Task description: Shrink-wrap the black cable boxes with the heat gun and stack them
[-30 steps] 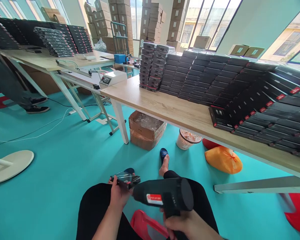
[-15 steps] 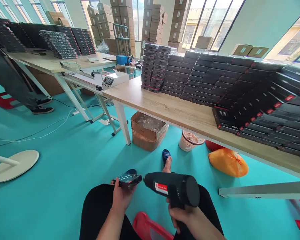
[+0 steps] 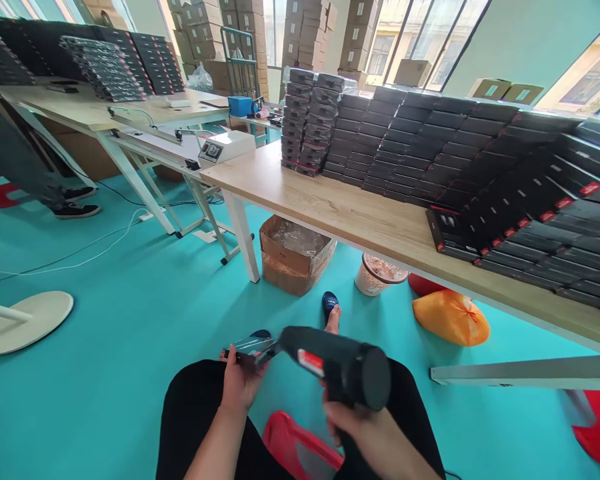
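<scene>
My left hand (image 3: 243, 383) grips a flat black box (image 3: 253, 348) with a shiny, film-like top, held above my lap. My right hand (image 3: 353, 423) is wrapped round the handle of a black heat gun (image 3: 335, 363) with a red and white label. The gun's nozzle points left and overlaps the box's right end in view; whether the two touch I cannot tell. Some of the box's near side is behind my fingers. The gun is slightly smeared by motion.
A wooden-topped table (image 3: 330, 200) carries tall stacks of black boxes (image 3: 405, 147). Under it are a carton of clear film (image 3: 297, 257), a bin (image 3: 377, 275) and an orange bag (image 3: 450, 317). A sealing machine (image 3: 227, 147) adjoins it. Another person's legs (image 3: 30, 160) show at far left.
The heat gun has moved left and a little up, so its nozzle now overlaps the box's end. My left hand and the box have shifted slightly, and the whole view has tilted a little.
</scene>
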Action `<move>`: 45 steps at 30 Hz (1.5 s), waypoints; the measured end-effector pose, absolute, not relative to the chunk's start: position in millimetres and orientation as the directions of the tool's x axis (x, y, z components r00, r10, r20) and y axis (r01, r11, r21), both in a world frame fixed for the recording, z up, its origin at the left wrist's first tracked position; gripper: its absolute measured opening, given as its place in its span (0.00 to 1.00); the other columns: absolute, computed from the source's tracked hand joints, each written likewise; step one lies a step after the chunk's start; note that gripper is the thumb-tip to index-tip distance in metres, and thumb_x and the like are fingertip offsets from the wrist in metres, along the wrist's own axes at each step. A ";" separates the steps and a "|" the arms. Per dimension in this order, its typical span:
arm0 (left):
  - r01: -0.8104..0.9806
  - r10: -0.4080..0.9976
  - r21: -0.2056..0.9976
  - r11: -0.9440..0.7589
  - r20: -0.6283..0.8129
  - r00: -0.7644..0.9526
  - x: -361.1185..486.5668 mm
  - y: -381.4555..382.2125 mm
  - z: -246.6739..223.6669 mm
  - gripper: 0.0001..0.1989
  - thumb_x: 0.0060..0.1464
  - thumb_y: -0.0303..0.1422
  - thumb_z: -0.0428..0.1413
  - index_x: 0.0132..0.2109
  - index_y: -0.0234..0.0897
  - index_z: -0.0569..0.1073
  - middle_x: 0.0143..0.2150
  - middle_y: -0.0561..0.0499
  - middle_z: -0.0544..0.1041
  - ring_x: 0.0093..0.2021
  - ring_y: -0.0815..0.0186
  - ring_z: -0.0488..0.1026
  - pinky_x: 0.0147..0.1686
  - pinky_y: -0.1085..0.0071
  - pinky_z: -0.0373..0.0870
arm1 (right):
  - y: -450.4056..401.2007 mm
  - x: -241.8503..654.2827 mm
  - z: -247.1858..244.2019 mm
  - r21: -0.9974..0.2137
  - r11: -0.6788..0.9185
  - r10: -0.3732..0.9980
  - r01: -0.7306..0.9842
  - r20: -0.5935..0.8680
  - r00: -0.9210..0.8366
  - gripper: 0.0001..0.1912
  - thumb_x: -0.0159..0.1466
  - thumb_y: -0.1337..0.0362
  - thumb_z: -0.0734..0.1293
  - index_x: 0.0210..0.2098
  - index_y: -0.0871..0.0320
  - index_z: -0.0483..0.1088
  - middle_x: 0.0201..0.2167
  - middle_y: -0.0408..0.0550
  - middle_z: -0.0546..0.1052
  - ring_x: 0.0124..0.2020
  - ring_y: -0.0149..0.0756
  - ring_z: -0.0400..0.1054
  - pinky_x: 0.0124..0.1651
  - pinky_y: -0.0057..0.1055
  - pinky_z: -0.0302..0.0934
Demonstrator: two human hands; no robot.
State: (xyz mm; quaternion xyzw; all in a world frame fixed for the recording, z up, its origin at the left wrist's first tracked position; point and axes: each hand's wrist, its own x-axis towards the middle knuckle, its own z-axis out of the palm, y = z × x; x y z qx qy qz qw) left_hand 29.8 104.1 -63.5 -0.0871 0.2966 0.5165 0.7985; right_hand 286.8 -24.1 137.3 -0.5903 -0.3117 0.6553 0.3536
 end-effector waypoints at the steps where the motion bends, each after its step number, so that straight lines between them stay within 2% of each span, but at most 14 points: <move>1: -0.882 0.787 0.183 0.433 -0.554 0.272 29.8 104.3 -63.9 0.20 0.67 0.46 0.49 0.53 0.40 0.77 0.44 0.41 0.85 0.49 0.48 0.82 0.54 0.48 0.74 | -22.0 291.6 138.6 -0.819 -0.562 0.827 -0.118 -0.561 -0.045 0.16 0.57 0.54 0.72 0.39 0.60 0.75 0.24 0.44 0.74 0.27 0.37 0.67 0.34 0.35 0.63; 5: -0.898 0.827 0.195 0.395 -0.501 0.255 32.7 103.7 -57.9 0.24 0.66 0.47 0.50 0.63 0.41 0.70 0.51 0.37 0.83 0.54 0.45 0.79 0.53 0.48 0.75 | -23.7 306.5 142.5 -0.749 -0.621 0.783 -0.232 -0.605 -0.145 0.20 0.55 0.56 0.72 0.43 0.62 0.74 0.21 0.43 0.74 0.23 0.35 0.66 0.30 0.33 0.61; 10: -0.878 0.808 0.179 0.444 -0.503 0.307 40.5 102.1 -35.5 0.26 0.66 0.41 0.50 0.67 0.39 0.66 0.55 0.36 0.81 0.56 0.45 0.78 0.52 0.49 0.76 | -31.9 302.6 139.7 -0.712 -0.597 0.786 -0.370 -0.611 -0.091 0.21 0.53 0.55 0.75 0.42 0.62 0.75 0.24 0.45 0.75 0.23 0.34 0.66 0.29 0.33 0.61; 14: -0.835 0.770 0.258 0.486 -0.579 0.270 43.0 101.2 -23.2 0.23 0.60 0.30 0.52 0.61 0.34 0.72 0.45 0.40 0.84 0.45 0.49 0.83 0.47 0.51 0.78 | -34.6 312.8 135.5 -0.724 -0.567 0.808 -0.393 -0.582 -0.093 0.22 0.54 0.53 0.75 0.43 0.61 0.76 0.27 0.46 0.75 0.24 0.33 0.66 0.28 0.32 0.60; 18: -0.835 0.754 0.321 0.448 -0.638 0.159 43.5 101.2 -17.9 0.16 0.51 0.23 0.53 0.46 0.35 0.78 0.33 0.47 0.83 0.33 0.55 0.82 0.41 0.56 0.80 | -44.4 333.1 136.3 -0.741 -0.579 0.804 -0.339 -0.588 -0.088 0.24 0.55 0.51 0.75 0.44 0.62 0.76 0.29 0.46 0.74 0.25 0.33 0.65 0.28 0.31 0.59; 21: -0.845 0.757 0.336 0.416 -0.644 0.116 47.0 101.0 -12.4 0.12 0.46 0.21 0.53 0.36 0.37 0.78 0.28 0.50 0.82 0.29 0.57 0.80 0.40 0.58 0.79 | -53.0 338.7 137.3 -0.717 -0.622 0.779 -0.314 -0.609 -0.153 0.24 0.54 0.52 0.76 0.44 0.61 0.75 0.28 0.46 0.74 0.24 0.33 0.65 0.27 0.31 0.58; 24: -0.840 0.765 0.350 0.415 -0.635 0.113 51.4 100.2 -7.1 0.09 0.44 0.21 0.53 0.30 0.39 0.75 0.26 0.52 0.80 0.27 0.59 0.78 0.43 0.57 0.78 | -57.4 334.7 136.4 -0.711 -0.639 0.768 -0.293 -0.609 -0.196 0.25 0.54 0.51 0.75 0.44 0.60 0.74 0.26 0.45 0.74 0.24 0.33 0.64 0.28 0.31 0.58; 30: -0.802 0.770 0.417 0.427 -0.633 0.080 54.9 98.1 -9.1 0.09 0.44 0.20 0.54 0.28 0.38 0.74 0.23 0.54 0.77 0.25 0.62 0.75 0.39 0.62 0.76 | -60.5 323.4 132.4 -0.699 -0.676 0.737 -0.236 -0.646 -0.197 0.25 0.52 0.50 0.76 0.42 0.61 0.74 0.24 0.45 0.74 0.26 0.35 0.65 0.30 0.33 0.58; 34: -0.699 0.733 0.430 0.571 -0.651 0.198 58.1 95.1 -17.1 0.04 0.46 0.24 0.56 0.29 0.35 0.74 0.25 0.50 0.78 0.26 0.61 0.76 0.37 0.62 0.75 | -54.1 314.4 130.3 -0.692 -0.666 0.744 -0.279 -0.646 -0.172 0.27 0.50 0.50 0.76 0.43 0.61 0.74 0.22 0.44 0.73 0.25 0.36 0.64 0.30 0.33 0.59; 36: -0.648 0.736 0.464 0.604 -0.636 0.231 60.3 92.6 -20.5 0.03 0.44 0.25 0.57 0.30 0.35 0.74 0.25 0.50 0.78 0.26 0.61 0.75 0.33 0.64 0.73 | -45.3 311.1 131.4 -0.710 -0.635 0.767 -0.305 -0.626 -0.140 0.25 0.51 0.52 0.76 0.43 0.61 0.74 0.22 0.44 0.74 0.24 0.35 0.65 0.30 0.33 0.60; 40: -0.567 0.761 0.548 0.615 -0.599 0.247 64.6 87.6 -21.1 0.08 0.41 0.27 0.58 0.33 0.36 0.74 0.25 0.52 0.77 0.26 0.62 0.73 0.29 0.67 0.69 | -21.6 311.1 140.5 -0.754 -0.577 0.808 -0.315 -0.583 -0.083 0.19 0.53 0.56 0.75 0.40 0.61 0.75 0.26 0.45 0.76 0.24 0.34 0.67 0.28 0.33 0.61; 45: -0.503 0.760 0.590 0.632 -0.598 0.253 69.5 83.3 -13.4 0.11 0.39 0.27 0.57 0.35 0.37 0.74 0.24 0.55 0.74 0.25 0.64 0.71 0.27 0.69 0.66 | 11.1 317.1 159.1 -0.773 -0.566 0.817 -0.288 -0.571 -0.074 0.20 0.50 0.58 0.76 0.39 0.62 0.76 0.28 0.45 0.76 0.25 0.33 0.69 0.27 0.31 0.63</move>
